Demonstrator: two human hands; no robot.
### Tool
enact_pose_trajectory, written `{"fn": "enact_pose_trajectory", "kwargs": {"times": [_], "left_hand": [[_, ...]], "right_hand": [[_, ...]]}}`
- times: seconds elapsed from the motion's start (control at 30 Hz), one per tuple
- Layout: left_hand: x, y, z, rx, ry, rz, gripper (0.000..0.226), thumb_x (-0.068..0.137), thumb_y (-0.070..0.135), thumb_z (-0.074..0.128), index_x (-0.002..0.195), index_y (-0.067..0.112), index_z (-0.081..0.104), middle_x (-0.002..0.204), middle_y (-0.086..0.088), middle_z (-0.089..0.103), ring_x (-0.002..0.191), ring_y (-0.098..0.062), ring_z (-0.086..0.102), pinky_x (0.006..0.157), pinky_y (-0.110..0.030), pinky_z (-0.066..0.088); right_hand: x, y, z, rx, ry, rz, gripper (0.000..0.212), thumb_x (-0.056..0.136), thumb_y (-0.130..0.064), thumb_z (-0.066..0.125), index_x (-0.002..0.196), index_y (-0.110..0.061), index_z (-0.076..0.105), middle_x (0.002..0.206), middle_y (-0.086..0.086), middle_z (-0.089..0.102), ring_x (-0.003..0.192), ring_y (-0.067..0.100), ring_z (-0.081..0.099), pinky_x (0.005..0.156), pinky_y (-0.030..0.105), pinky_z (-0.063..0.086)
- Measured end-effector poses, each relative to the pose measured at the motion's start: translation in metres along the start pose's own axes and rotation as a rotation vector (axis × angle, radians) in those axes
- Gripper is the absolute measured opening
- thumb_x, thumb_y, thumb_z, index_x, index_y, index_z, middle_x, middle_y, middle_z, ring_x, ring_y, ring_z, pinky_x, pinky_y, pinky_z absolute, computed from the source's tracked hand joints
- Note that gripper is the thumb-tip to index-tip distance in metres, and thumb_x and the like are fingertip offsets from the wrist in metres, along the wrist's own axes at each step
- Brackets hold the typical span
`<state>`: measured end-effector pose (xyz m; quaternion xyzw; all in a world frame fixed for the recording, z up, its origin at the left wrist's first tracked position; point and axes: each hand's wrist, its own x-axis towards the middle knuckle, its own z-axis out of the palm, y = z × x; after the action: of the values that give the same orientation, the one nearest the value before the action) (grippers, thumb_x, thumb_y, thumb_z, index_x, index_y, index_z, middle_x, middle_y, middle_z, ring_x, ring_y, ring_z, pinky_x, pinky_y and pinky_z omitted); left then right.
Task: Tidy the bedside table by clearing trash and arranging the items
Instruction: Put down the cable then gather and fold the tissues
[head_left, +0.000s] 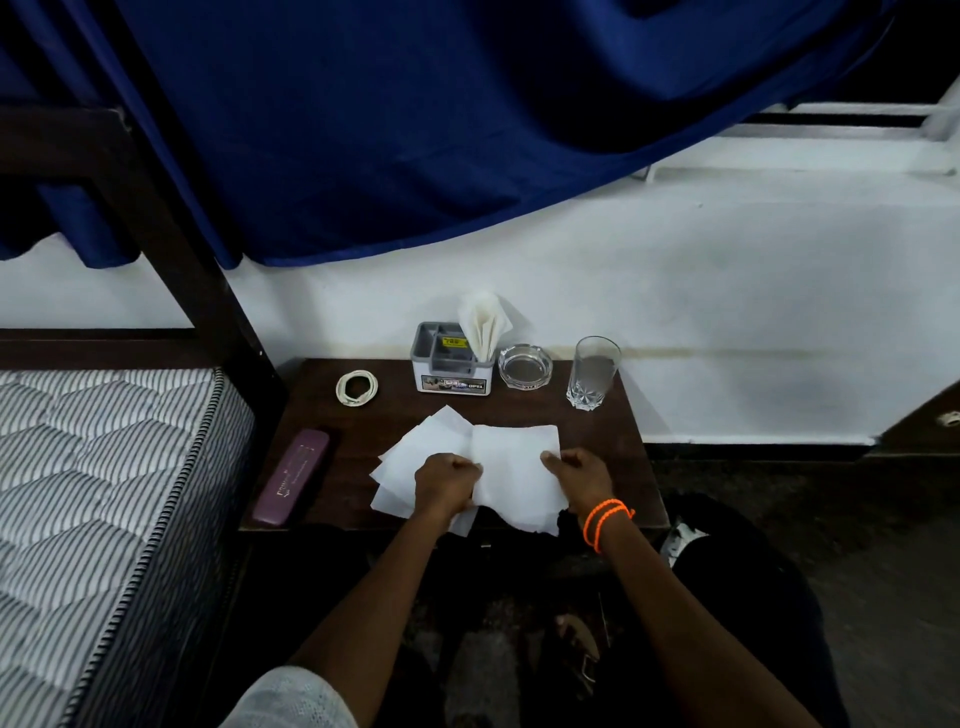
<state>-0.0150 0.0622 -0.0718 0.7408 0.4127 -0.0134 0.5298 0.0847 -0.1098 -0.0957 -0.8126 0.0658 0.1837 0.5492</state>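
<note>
- Left hand (445, 480): fingers curled and pinched shut on the near left part of a white paper napkin (511, 470); knuckles turned upward, forearm reaching in from the lower frame, a pale knitted sleeve (291, 699) seen at the elbow.
- Right hand (576, 470): fingers closed on the right part of the same napkin; an orange corded bracelet (605, 522) is worn at the wrist.
- Napkin held between both hands: spread open and creased down the middle, its near edge hanging over the front edge of the table.
- Further napkins (415, 452): a loose, fanned pile of white sheets lying flat beneath and to the left of the held one, partly covered by the left hand.
- Bedside table (597, 431): dark wood top, set against a white wall, beside a striped mattress (104, 467).
- Purple case (292, 483): long and narrow, laid near the table's left front corner.
- Coiled white cable (357, 387): placed at the left rear.
- Grey-and-white holder (451, 366): compartmented, at the rear centre, with folded napkins (483, 322) standing upright in its right side.
- Glass ashtray (524, 366): just right of the holder.
- Drinking glass (595, 371): upright at the right rear, clear liquid inside.
- Blue curtain (415, 130): hung above.
</note>
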Motion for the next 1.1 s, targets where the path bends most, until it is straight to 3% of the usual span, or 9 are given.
{"fn": "enact_pose_trajectory", "kwargs": {"times": [0.1, 0.2, 0.3, 0.43, 0.6, 0.73, 0.87, 0.97, 1.1], "left_hand": [[0.001, 0.001, 0.002, -0.026, -0.016, 0.01, 0.015, 0.083, 0.025, 0.082, 0.093, 0.015, 0.078, 0.093, -0.009, 0.077, 0.088, -0.031, 0.074, 0.087, -0.04, 0.062], [0.007, -0.004, 0.004, -0.035, -0.012, 0.009, 0.023, 0.083, 0.022, 0.08, 0.103, 0.012, 0.08, 0.105, -0.009, 0.078, 0.1, -0.031, 0.072, 0.095, -0.046, 0.059], [0.008, -0.003, 0.002, -0.067, 0.006, -0.007, 0.008, 0.086, 0.019, 0.073, 0.091, 0.018, 0.079, 0.102, -0.008, 0.077, 0.103, -0.031, 0.07, 0.096, -0.047, 0.058], [0.01, 0.001, 0.0, -0.118, -0.008, -0.058, 0.017, 0.093, 0.017, 0.061, 0.077, 0.017, 0.066, 0.084, -0.004, 0.068, 0.087, -0.028, 0.064, 0.089, -0.043, 0.058], [0.014, 0.002, -0.001, -0.448, -0.076, -0.183, 0.035, 0.099, 0.021, 0.057, 0.129, 0.004, 0.063, 0.118, -0.018, 0.067, 0.078, -0.021, 0.065, 0.07, -0.037, 0.06], [0.018, -0.003, -0.002, -0.52, -0.075, -0.188, 0.047, 0.086, 0.048, 0.068, 0.119, 0.014, 0.065, 0.115, -0.007, 0.07, 0.103, -0.03, 0.07, 0.087, -0.049, 0.062], [0.023, -0.005, -0.007, -0.358, 0.062, -0.091, 0.035, 0.093, 0.026, 0.07, 0.122, 0.008, 0.068, 0.129, -0.01, 0.069, 0.114, -0.032, 0.064, 0.103, -0.05, 0.053], [0.019, -0.002, -0.011, -0.45, 0.054, -0.024, 0.008, 0.096, 0.016, 0.066, 0.102, 0.016, 0.07, 0.122, -0.011, 0.071, 0.107, -0.029, 0.066, 0.102, -0.049, 0.054], [0.013, 0.0, -0.017, -0.559, -0.021, 0.075, 0.011, 0.095, 0.015, 0.07, 0.105, 0.017, 0.073, 0.113, -0.007, 0.077, 0.104, -0.028, 0.072, 0.097, -0.051, 0.057]], "right_hand": [[-0.006, -0.008, 0.001, 0.197, -0.059, 0.072, 0.029, 0.088, -0.04, 0.074, 0.085, -0.011, 0.07, 0.083, 0.008, 0.067, 0.08, 0.025, 0.061, 0.062, 0.036, 0.052], [-0.005, -0.009, 0.003, 0.351, -0.158, 0.181, 0.041, 0.087, -0.052, 0.07, 0.103, -0.015, 0.072, 0.101, 0.007, 0.076, 0.095, 0.029, 0.071, 0.079, 0.051, 0.061], [-0.003, -0.007, 0.004, 0.362, -0.163, 0.223, 0.05, 0.087, -0.062, 0.064, 0.106, -0.018, 0.074, 0.101, 0.006, 0.078, 0.095, 0.03, 0.073, 0.085, 0.055, 0.058], [-0.011, -0.009, 0.006, 0.372, -0.171, 0.169, 0.023, 0.092, -0.024, 0.072, 0.104, -0.004, 0.072, 0.107, 0.022, 0.074, 0.088, 0.031, 0.069, 0.086, 0.05, 0.057], [-0.016, -0.008, 0.006, 0.283, -0.248, 0.038, 0.031, 0.078, 0.018, 0.064, 0.098, -0.005, 0.07, 0.099, 0.021, 0.071, 0.087, 0.031, 0.064, 0.075, 0.038, 0.054], [-0.02, -0.014, 0.004, 0.359, -0.395, 0.018, 0.032, 0.078, 0.018, 0.063, 0.097, -0.006, 0.071, 0.093, 0.015, 0.074, 0.078, 0.028, 0.067, 0.066, 0.031, 0.058], [-0.022, -0.019, 0.01, 0.461, -0.43, -0.011, 0.02, 0.089, -0.003, 0.07, 0.107, 0.003, 0.068, 0.107, 0.023, 0.073, 0.092, 0.031, 0.069, 0.08, 0.039, 0.059], [-0.02, -0.02, 0.014, 0.463, -0.398, -0.002, 0.035, 0.097, -0.03, 0.064, 0.111, 0.002, 0.071, 0.111, 0.019, 0.074, 0.1, 0.031, 0.072, 0.09, 0.043, 0.057], [-0.017, -0.027, 0.015, 0.45, -0.347, -0.061, 0.023, 0.091, -0.009, 0.07, 0.111, 0.003, 0.068, 0.114, 0.023, 0.072, 0.1, 0.033, 0.068, 0.094, 0.052, 0.053]]}}
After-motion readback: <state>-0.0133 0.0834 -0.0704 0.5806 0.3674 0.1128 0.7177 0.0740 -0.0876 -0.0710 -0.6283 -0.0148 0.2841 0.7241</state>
